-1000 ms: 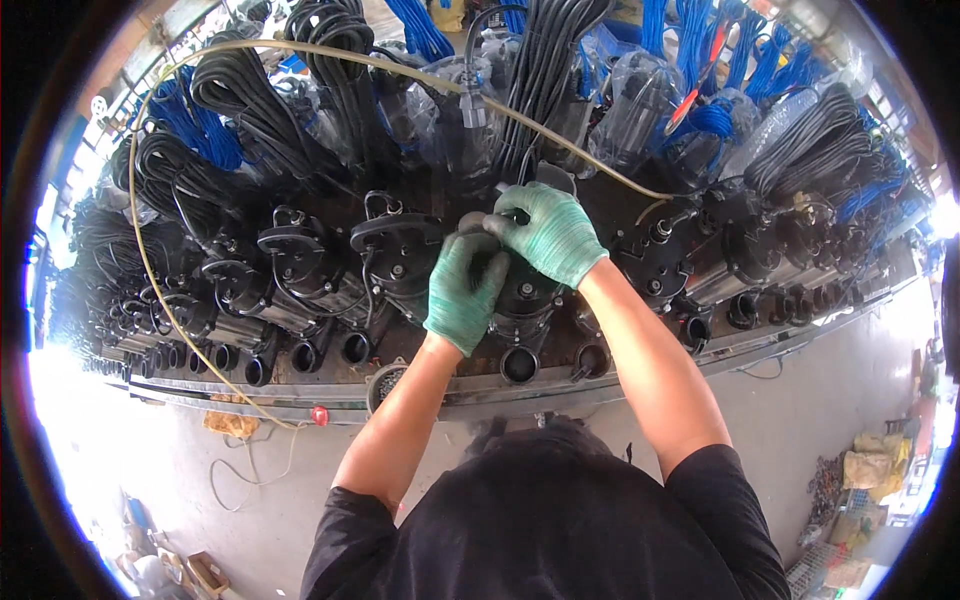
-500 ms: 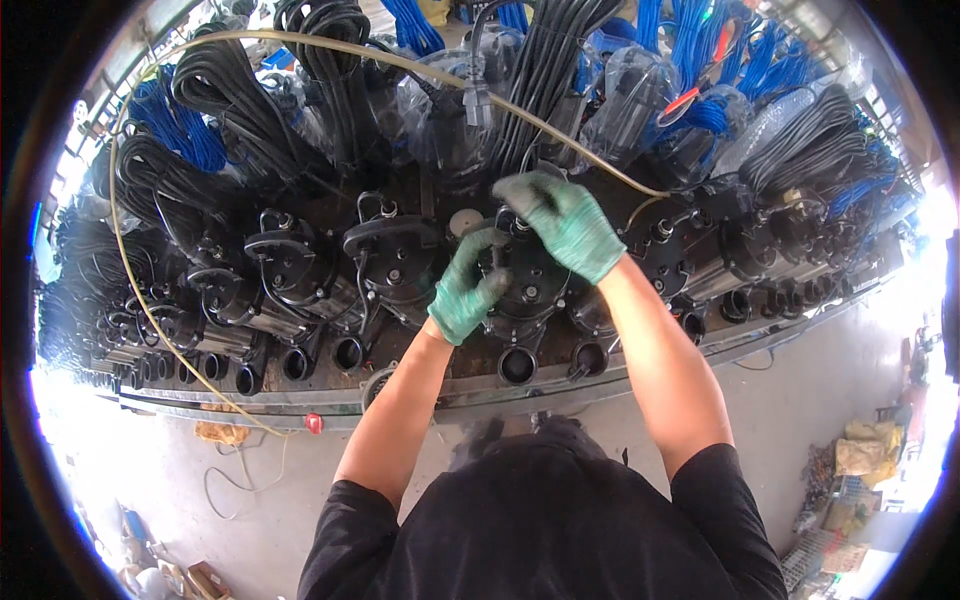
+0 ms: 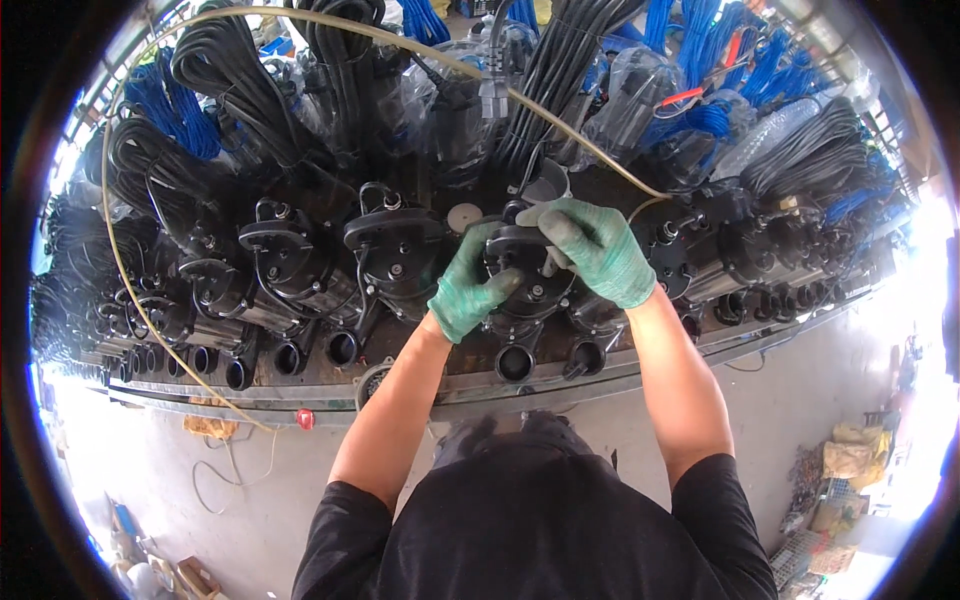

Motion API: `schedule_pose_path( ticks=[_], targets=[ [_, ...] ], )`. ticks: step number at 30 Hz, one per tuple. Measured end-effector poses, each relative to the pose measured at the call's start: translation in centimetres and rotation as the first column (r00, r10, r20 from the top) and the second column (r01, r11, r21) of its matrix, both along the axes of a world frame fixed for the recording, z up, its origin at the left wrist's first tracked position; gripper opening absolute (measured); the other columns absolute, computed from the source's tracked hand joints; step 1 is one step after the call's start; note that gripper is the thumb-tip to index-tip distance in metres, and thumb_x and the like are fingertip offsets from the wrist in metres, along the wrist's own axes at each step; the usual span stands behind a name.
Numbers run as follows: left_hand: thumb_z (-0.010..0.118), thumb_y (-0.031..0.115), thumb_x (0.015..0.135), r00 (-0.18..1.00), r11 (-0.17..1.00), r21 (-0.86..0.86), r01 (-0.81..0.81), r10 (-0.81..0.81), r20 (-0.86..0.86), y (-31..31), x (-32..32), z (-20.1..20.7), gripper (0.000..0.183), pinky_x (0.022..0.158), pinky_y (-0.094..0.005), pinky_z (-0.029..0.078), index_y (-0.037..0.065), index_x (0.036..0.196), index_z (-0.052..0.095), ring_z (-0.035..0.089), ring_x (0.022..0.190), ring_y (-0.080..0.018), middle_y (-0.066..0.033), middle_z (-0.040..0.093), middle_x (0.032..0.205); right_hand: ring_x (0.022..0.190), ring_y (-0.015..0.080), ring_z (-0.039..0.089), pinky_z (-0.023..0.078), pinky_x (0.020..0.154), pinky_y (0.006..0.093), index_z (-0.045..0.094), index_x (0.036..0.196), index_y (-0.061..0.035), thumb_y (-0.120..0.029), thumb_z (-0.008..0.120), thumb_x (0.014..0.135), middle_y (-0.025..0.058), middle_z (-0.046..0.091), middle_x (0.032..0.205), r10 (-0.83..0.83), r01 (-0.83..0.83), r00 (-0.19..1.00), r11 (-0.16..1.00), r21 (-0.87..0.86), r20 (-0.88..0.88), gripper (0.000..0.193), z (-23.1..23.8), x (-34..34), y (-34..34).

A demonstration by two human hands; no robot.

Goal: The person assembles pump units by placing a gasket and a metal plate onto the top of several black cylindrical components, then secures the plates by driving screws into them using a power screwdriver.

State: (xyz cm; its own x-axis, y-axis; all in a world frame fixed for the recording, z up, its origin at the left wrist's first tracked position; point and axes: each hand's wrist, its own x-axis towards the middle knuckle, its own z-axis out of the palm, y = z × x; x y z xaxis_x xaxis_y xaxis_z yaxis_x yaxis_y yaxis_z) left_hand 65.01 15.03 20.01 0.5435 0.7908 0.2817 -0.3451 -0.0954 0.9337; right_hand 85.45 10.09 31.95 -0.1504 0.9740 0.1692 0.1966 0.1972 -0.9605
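Both my hands wear green gloves with dark-stained fingers and meet over a black submersible pump (image 3: 535, 292) in the middle of the row. My left hand (image 3: 470, 285) is closed on a black rounded handle piece (image 3: 515, 242), thumb at its near side, holding it over the pump's top. My right hand (image 3: 597, 250) is at the piece's right side, its thumb and fingers bent together; whatever they pinch is hidden. Just behind the hands stands a grey round cup (image 3: 548, 185). Left of it lies a pale round disc (image 3: 464, 217).
Similar pumps (image 3: 397, 262) stand close on both sides, their black outlets (image 3: 342, 348) along the bench's front edge (image 3: 460, 405). Behind are black cable coils (image 3: 235, 85), blue cable bundles (image 3: 170, 110) and a hanging plug (image 3: 494, 95). A yellowish hose (image 3: 420, 48) arches across.
My right hand has moved right and nearer to me, uncovering the grey cup, and now meets the black piece. My left hand stays nearly in place; the black piece shows more broadly.
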Motion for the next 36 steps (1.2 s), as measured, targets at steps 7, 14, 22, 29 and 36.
schedule_pose_path(
  ticks=[7, 14, 22, 29, 36],
  targets=[
    [0.080, 0.031, 0.088, 1.000, 0.998, -0.054, 0.024, -0.023, 0.016, -0.3, -0.1, 0.3, 0.069, 0.104, -0.0371, 0.047, 0.004, 0.142, 0.047, 0.057, 0.117, -0.0182, -0.0071, 0.060, 0.128, 0.065, 0.0060, 0.057, 0.049, 0.062, 0.0232, 0.076, 0.115, -0.0046, -0.025, 0.065, 0.104, -0.0004, 0.068, 0.083, 0.024, -0.044, 0.987, 0.992, 0.120, 0.161, 0.026, -1.0, -0.4, 1.3],
    [0.075, 0.028, 0.095, 0.998, 0.999, -0.045, -0.023, 0.025, 0.055, -0.5, 0.2, 1.4, 0.060, 0.106, -0.0333, 0.044, 0.003, 0.143, 0.048, 0.056, 0.116, -0.0163, -0.0054, 0.060, 0.124, 0.070, 0.0072, 0.061, 0.051, 0.067, 0.0241, 0.075, 0.110, -0.0046, -0.024, 0.065, 0.104, 0.0007, 0.069, 0.085, -0.006, -0.068, 0.968, 0.957, 0.283, 0.252, 0.023, -2.4, 0.3, 1.9],
    [0.060, 0.027, 0.105, 0.997, 0.998, -0.015, -0.068, 0.068, 0.030, -0.5, 0.7, 1.2, 0.056, 0.108, -0.0337, 0.046, 0.000, 0.150, 0.041, 0.057, 0.121, -0.0179, -0.0092, 0.061, 0.131, 0.102, 0.0189, 0.065, 0.051, 0.094, 0.0344, 0.065, 0.120, 0.0003, -0.029, 0.048, 0.108, 0.0095, 0.067, 0.107, 0.052, -0.017, 0.986, 0.978, 0.210, -0.161, 0.036, -1.2, 2.6, 1.2],
    [0.061, 0.017, 0.103, 0.988, 0.983, 0.107, -0.152, 0.156, -0.025, -0.8, 0.9, 1.2, 0.046, 0.105, -0.0305, 0.045, 0.001, 0.145, 0.050, 0.056, 0.117, -0.0160, -0.0070, 0.060, 0.130, 0.073, 0.0225, 0.065, 0.052, 0.066, 0.0341, 0.062, 0.121, 0.0037, -0.038, 0.049, 0.107, 0.0165, 0.067, 0.085, -0.260, 0.366, 0.884, 0.902, 0.229, -0.389, 0.046, 1.1, 9.6, -10.5],
    [0.059, 0.025, 0.104, 0.984, 0.983, -0.053, -0.174, 0.172, -0.040, -0.5, 1.1, 0.3, 0.042, 0.104, -0.0276, 0.042, 0.002, 0.140, 0.054, 0.053, 0.112, -0.0117, -0.0026, 0.060, 0.123, 0.072, 0.0126, 0.061, 0.049, 0.061, 0.0277, 0.069, 0.110, -0.0023, -0.012, 0.064, 0.098, 0.0044, 0.068, 0.089, -0.907, 0.888, 0.405, 0.421, -0.186, -0.118, 0.017, -13.2, 20.6, -21.0]
  ],
)
